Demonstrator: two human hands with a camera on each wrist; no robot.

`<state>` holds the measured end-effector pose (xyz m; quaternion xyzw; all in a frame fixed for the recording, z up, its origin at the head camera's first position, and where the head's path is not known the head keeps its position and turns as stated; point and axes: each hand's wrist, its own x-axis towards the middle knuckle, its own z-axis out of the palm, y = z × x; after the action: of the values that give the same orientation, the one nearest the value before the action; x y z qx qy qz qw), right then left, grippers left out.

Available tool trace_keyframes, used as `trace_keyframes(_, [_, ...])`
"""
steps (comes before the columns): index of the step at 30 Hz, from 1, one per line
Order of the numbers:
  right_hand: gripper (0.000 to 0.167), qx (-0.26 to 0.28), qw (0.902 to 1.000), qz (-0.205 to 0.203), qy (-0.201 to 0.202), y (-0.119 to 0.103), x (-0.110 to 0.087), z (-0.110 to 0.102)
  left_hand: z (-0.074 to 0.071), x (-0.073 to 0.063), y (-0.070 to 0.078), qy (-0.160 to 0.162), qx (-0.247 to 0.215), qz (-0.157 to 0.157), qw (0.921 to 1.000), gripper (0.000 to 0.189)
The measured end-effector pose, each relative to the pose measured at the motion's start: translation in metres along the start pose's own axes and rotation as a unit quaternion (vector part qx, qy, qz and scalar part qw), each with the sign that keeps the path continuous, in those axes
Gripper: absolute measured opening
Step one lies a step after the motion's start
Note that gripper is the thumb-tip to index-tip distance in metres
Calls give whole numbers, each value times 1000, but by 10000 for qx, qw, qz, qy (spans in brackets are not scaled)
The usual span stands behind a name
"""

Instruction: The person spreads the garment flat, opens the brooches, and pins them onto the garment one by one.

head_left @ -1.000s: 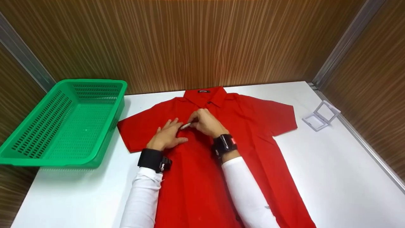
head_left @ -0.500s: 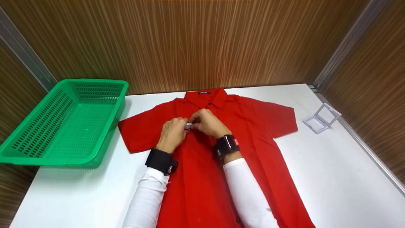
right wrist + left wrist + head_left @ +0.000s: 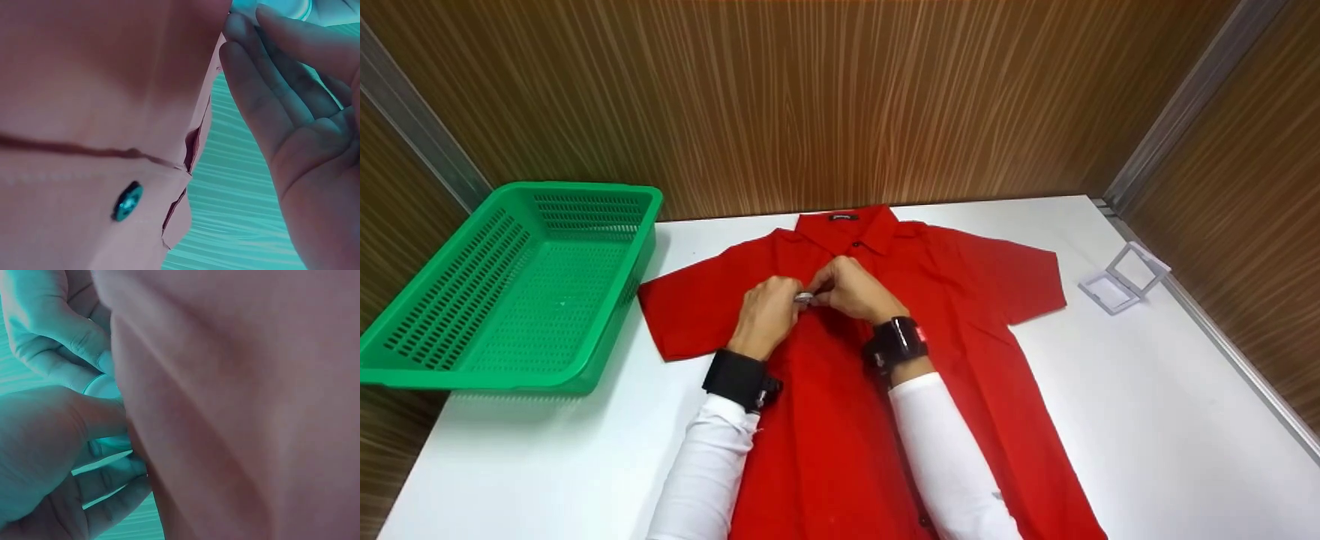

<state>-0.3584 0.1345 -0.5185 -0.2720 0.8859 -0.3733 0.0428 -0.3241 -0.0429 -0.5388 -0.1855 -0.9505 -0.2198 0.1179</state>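
A red short-sleeved shirt (image 3: 840, 420) lies spread face up, its collar toward the back wall. Over the chest, just below the collar, a small round silvery disc (image 3: 804, 298) sits between my two hands. My left hand (image 3: 769, 311) pinches it from the left; in the left wrist view the thumb crosses the pale disc (image 3: 101, 385). From the right, my right hand (image 3: 856, 289) pinches the same disc with thumb and fingertips. The right wrist view shows its bright rounded edge at the top. Fingers hide most of the disc. A dark button (image 3: 128, 201) shows on the shirt front.
On the left of the white table (image 3: 532, 465) stands a green perforated basket (image 3: 615, 300). A small hinged clear case (image 3: 1125, 279) lies propped open on the right. Wood-grain panels (image 3: 840, 105) enclose the back and sides.
My left hand has gone from lying spread on the shirt to pinching the disc, shifting right. The disc has turned in my fingers. My right hand has barely moved.
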Motion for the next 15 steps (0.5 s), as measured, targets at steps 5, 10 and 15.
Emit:
trace_keyframes(5, [12, -9, 10000, -80, -56, -1, 0, 1, -1, 0, 1, 19, -56, -157, 9999, 15])
trace_keyframes(10, [12, 3, 9999, -132, -67, -2, 0, 1, -1, 0, 3, 109, -28, -228, 9997, 16])
trace_keyframes(15, [14, 24, 9998, -181, -27, 1, 0, 2, 1, 0, 4, 72, -70, -204, 9997, 12])
